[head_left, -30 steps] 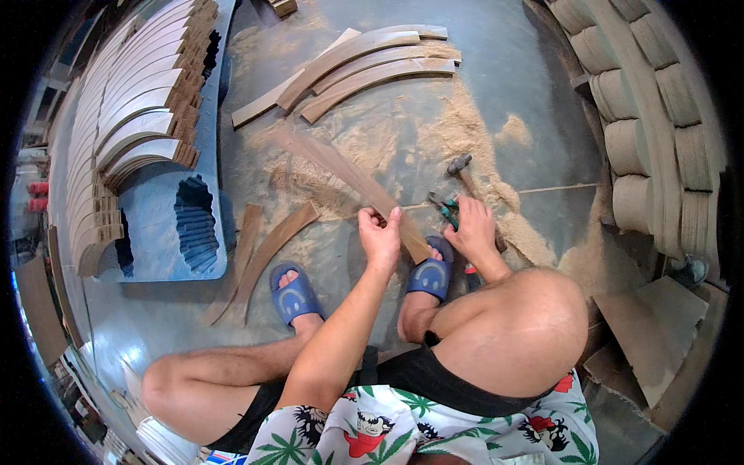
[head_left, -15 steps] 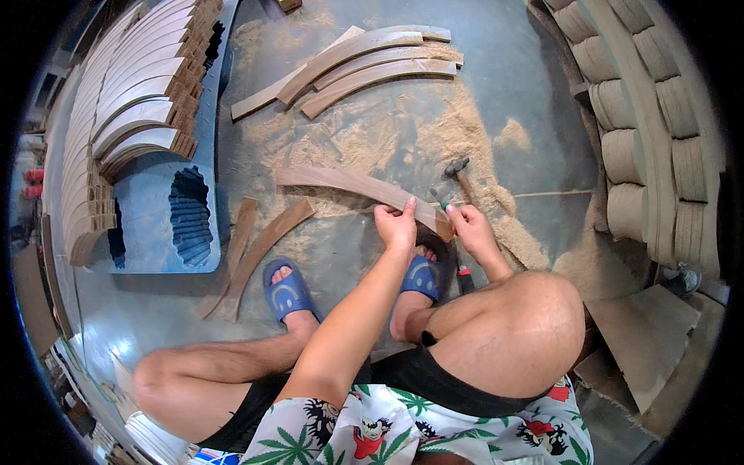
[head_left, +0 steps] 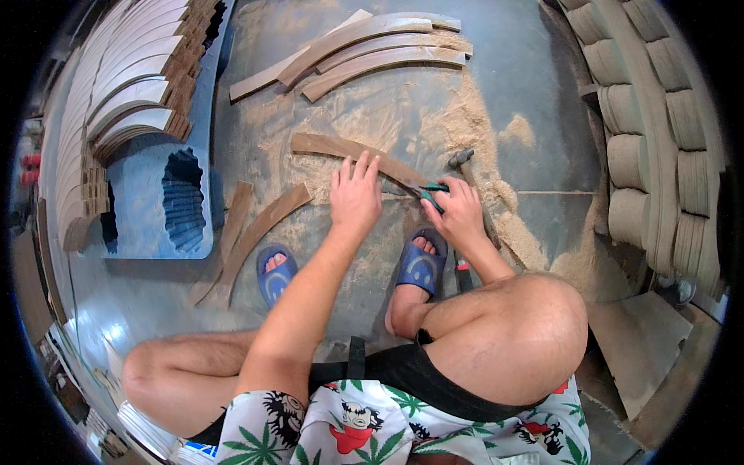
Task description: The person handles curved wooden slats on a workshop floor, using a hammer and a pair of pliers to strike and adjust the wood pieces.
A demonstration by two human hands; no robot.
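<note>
Now, nearest the camera, the person sits low on the floor (head_left: 496,101), knees spread, feet in blue sandals (head_left: 421,266) planted in sawdust (head_left: 457,124).

Just beyond the feet, the left hand (head_left: 355,195) lies flat, fingers spread, pressing on the curved wooden strip (head_left: 341,149); its grip is open, palm down, not wrapped around anything. The right hand (head_left: 459,211) has its grip closed around a small green-handled tool (head_left: 431,191), whose tip meets the strip's right end.

Compared with a second ago, the strip has swung round: it lay on a steep diagonal toward the right foot and now lies flatter, running left to right across the floor in front of both hands. The left hand has come off its near end and moved up onto the middle, while the right hand stays at the same end with the tool. Judging from this, the piece has been repositioned and pinned so that work on that end can go on.

A hammer (head_left: 460,158) lies just past the right hand. Farther off, more curved strips (head_left: 372,46) lie together, with stacked curved pieces (head_left: 116,85) at far left.

The tool's working end is hidden under the fingers, so its kind cannot be told. A red-and-dark object beside the right sandal is mostly covered by the leg. The stacks bend and blur at the rim.
</note>
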